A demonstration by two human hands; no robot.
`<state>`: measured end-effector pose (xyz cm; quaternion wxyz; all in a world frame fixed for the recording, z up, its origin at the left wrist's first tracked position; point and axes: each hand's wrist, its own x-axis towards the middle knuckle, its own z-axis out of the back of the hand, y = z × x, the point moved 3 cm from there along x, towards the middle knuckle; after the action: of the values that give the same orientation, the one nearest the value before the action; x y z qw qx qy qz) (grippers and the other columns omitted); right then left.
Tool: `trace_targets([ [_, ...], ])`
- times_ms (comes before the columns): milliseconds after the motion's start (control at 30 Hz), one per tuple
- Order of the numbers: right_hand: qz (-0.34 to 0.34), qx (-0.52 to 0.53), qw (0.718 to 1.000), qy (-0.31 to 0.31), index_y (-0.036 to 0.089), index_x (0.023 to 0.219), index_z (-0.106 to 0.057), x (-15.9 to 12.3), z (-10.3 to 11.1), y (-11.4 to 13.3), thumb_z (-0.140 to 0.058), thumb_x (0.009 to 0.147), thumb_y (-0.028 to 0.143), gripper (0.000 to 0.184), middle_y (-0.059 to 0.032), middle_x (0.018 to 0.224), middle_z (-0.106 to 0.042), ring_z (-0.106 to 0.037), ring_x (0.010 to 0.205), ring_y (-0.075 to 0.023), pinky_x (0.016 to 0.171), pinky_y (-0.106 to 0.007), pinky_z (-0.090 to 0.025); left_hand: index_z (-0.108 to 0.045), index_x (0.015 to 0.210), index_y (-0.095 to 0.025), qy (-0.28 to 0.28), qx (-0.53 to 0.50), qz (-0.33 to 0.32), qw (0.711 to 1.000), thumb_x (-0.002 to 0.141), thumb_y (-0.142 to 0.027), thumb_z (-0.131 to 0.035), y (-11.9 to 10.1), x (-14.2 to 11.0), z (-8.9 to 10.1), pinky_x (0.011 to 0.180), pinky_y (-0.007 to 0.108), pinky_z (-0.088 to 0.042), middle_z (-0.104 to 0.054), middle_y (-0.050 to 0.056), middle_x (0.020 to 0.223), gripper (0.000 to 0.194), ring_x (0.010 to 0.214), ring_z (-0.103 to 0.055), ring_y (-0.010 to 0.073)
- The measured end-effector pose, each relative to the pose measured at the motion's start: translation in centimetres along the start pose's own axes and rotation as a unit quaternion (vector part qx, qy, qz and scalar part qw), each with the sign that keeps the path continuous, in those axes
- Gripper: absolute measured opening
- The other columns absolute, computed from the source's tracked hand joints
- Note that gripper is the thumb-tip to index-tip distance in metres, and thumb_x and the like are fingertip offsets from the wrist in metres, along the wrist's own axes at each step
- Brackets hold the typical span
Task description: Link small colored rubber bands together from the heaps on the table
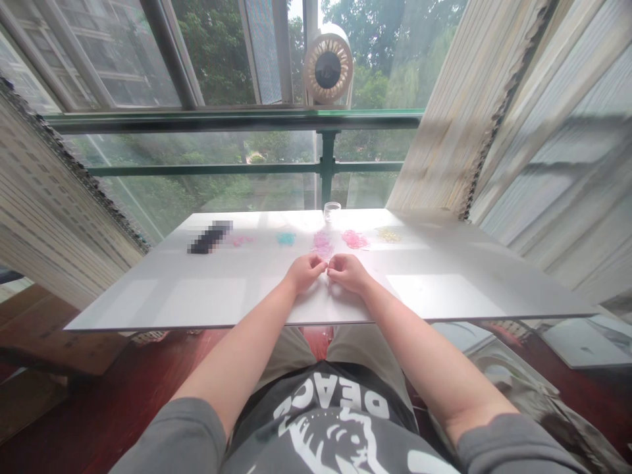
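My left hand (307, 271) and my right hand (346, 272) meet over the middle of the white table (237, 289), fingertips almost touching. Both are pinched closed; whatever lies between the fingers is too small to make out. Just beyond them is a pile of small purple-pink pieces (322, 242). To its right lie a red-pink pile (354, 239) and a yellowish pile (389, 235). Left of it sit a teal pile (286, 238) and a scattered pink group (241, 241). The pieces look thin, perhaps small loops, but their kind is unclear.
A small clear cup (332, 211) stands at the table's far edge. A dark, pixelated object (210, 237) lies at the left. Behind the table are a green railing (237, 122) and a white fan (328, 66). Curtains (439, 105) hang at both sides.
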<state>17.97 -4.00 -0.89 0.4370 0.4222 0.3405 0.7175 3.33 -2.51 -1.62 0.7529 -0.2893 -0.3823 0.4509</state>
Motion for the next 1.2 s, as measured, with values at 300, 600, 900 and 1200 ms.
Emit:
trace_targets([
  [300,-0.004,0.007,1.000,0.009,0.018,0.060,-0.050,-0.09,-0.07,0.07,-0.053,0.061,0.017,0.003,0.0035,0.048,-0.055,-0.054,0.048,-0.0110,0.051,-0.022,-0.040,-0.059,0.067,-0.016,-0.014,-0.001,0.011,1.000,0.075,-0.038,-0.052,-0.34,-0.12,0.10,0.057,0.024,-0.039,-0.057,0.000,0.062,0.024,0.061,-0.050,0.0132],
  [600,0.013,0.010,1.000,-0.014,0.019,0.063,-0.047,0.21,0.14,-0.25,-0.052,0.061,0.017,0.006,0.0037,0.057,-0.054,-0.050,0.052,-0.0099,0.052,-0.023,-0.039,-0.058,0.076,-0.015,-0.062,-0.039,0.029,0.997,0.080,-0.042,-0.046,0.53,0.33,0.43,0.063,0.025,-0.043,-0.061,0.003,0.068,0.029,0.065,-0.055,0.0136],
  [900,0.021,0.015,1.000,-0.016,0.019,0.065,-0.050,0.20,0.09,-0.22,-0.055,0.066,0.022,0.006,0.0039,0.056,-0.052,-0.050,0.051,-0.0106,0.053,-0.024,-0.040,-0.061,0.067,-0.016,-0.027,-0.040,0.015,0.999,0.076,-0.040,-0.053,-0.08,-0.07,0.13,0.058,0.024,-0.040,-0.061,0.000,0.063,0.027,0.058,-0.052,0.0121],
  [1200,0.012,0.046,0.999,-0.016,0.019,0.068,-0.050,0.13,0.09,-0.10,-0.055,0.069,0.023,0.006,0.0046,0.055,-0.053,-0.052,0.048,-0.0106,0.053,-0.024,-0.042,-0.063,0.069,-0.016,-0.021,-0.045,0.017,0.999,0.075,-0.040,-0.055,0.10,-0.04,0.19,0.057,0.024,-0.040,-0.063,0.001,0.064,0.026,0.060,-0.054,0.0131],
])
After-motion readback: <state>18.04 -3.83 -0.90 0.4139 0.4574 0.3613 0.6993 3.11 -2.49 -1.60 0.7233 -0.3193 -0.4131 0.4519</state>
